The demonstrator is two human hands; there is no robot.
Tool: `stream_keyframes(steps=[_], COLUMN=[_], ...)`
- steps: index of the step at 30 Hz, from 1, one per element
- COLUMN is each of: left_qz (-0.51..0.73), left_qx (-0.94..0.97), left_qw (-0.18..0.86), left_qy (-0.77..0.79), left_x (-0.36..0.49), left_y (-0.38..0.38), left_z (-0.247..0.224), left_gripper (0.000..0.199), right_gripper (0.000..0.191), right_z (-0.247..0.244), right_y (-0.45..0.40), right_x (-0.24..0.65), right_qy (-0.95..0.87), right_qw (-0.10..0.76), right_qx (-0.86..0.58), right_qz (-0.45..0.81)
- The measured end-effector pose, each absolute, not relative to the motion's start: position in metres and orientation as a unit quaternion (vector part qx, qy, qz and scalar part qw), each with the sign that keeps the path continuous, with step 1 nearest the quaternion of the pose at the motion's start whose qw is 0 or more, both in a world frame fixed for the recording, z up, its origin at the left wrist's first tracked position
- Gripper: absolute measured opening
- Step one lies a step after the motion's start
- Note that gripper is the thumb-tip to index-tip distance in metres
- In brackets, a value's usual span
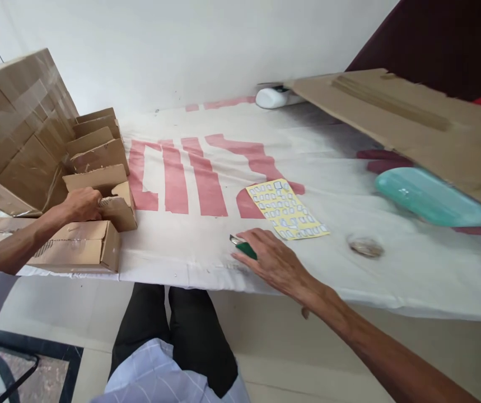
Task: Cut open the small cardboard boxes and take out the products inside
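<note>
At the left, my left hand (83,204) has its fingers closed on an open small cardboard box (118,207). A closed, taped cardboard box (76,246) lies just in front of it, under my left forearm. Over the near middle of the table, my right hand (271,260) is closed around a green-handled box cutter (246,249); its metal tip points left, away from my fingers. Just beyond that hand lies a yellow sheet of small white stickers (288,210). Several more open small boxes (99,154) stand in a row behind the one I hold.
A big taped carton (17,134) stands at the left. On the right, a cardboard sheet (408,123) leans over a teal bottle (416,193), with a white bottle (274,98) at its far end. A blurred roundish item (366,247) lies near the front edge of the cloth-covered table (206,252).
</note>
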State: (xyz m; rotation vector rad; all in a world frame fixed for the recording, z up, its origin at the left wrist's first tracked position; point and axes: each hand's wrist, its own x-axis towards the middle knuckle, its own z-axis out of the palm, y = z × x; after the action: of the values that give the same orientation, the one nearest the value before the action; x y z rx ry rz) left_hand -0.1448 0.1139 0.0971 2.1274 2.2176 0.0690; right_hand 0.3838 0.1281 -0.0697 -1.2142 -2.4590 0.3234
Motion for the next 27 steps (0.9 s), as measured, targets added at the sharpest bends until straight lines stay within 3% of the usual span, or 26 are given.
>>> stream_keyframes(steps=[12, 13, 17, 19, 21, 24, 27], left_qz=[-0.107, -0.113, -0.082, -0.027, 0.021, 0.040, 0.045], left_qx=[0.669, 0.670, 0.710, 0.734, 0.730, 0.687, 0.664], left_qw=[-0.061, -0.064, -0.105, -0.117, -0.067, 0.080, 0.168], left_qy=[0.732, 0.731, 0.691, 0.668, 0.680, 0.721, 0.727], left_x=[-0.120, -0.118, -0.101, -0.089, -0.080, -0.082, -0.103], left_y=[0.143, 0.138, 0.099, 0.076, 0.056, 0.045, 0.058], left_z=[0.103, 0.103, 0.109, 0.110, 0.106, 0.097, 0.090], left_gripper=[0.006, 0.006, 0.042, 0.028, 0.016, 0.042, 0.044], right_gripper=[0.046, 0.047, 0.050, 0.050, 0.051, 0.052, 0.051], right_z=[-0.124, -0.127, -0.136, -0.139, -0.141, -0.142, -0.142], right_y=[0.104, 0.104, 0.105, 0.106, 0.106, 0.107, 0.106], right_x=[0.424, 0.424, 0.424, 0.425, 0.425, 0.424, 0.423], right_qy=[-0.842, -0.842, -0.845, -0.844, -0.842, -0.839, -0.839], right_qw=[0.212, 0.221, 0.243, 0.246, 0.247, 0.254, 0.263], right_qx=[-0.493, -0.489, -0.473, -0.474, -0.476, -0.478, -0.473], right_qz=[0.061, 0.058, 0.052, 0.049, 0.049, 0.055, 0.057])
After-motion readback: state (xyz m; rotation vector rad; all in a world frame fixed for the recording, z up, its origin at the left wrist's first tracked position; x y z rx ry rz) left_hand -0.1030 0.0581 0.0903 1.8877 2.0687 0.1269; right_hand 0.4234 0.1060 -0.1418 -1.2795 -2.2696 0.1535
